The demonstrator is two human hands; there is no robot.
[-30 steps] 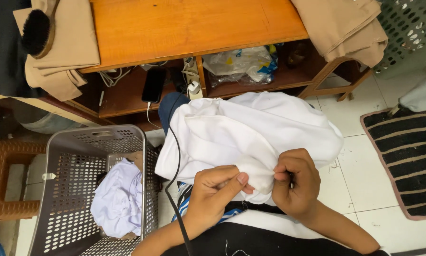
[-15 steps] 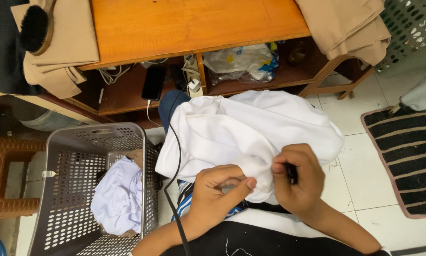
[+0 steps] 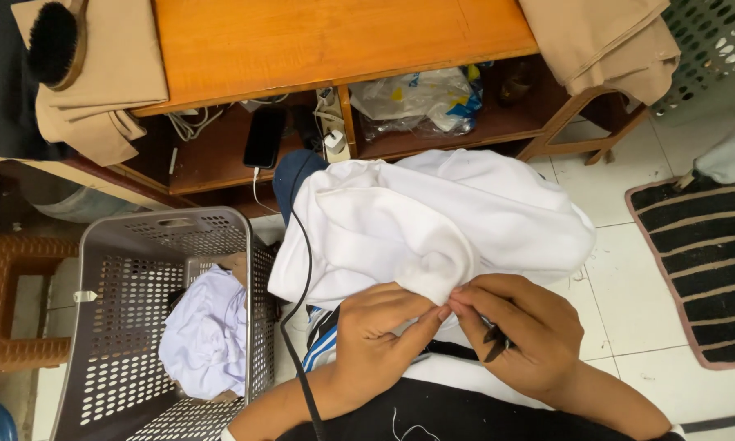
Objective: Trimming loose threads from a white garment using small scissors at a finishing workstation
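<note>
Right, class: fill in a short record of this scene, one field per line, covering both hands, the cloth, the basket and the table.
left hand: pinching the white garment's edge
right hand: pinching the same edge, small dark tool in palm
white garment: bunched on the lap
basket: grey, perforated, holds pale cloth
table: wooden, tan cloths draped at both ends

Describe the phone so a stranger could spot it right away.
Start at the orange wooden table and look to the open shelf under its left half. The phone stands there, a flat black slab with a white cable running from its lower end. The loose white cables beside it are thin and tangled.
</note>
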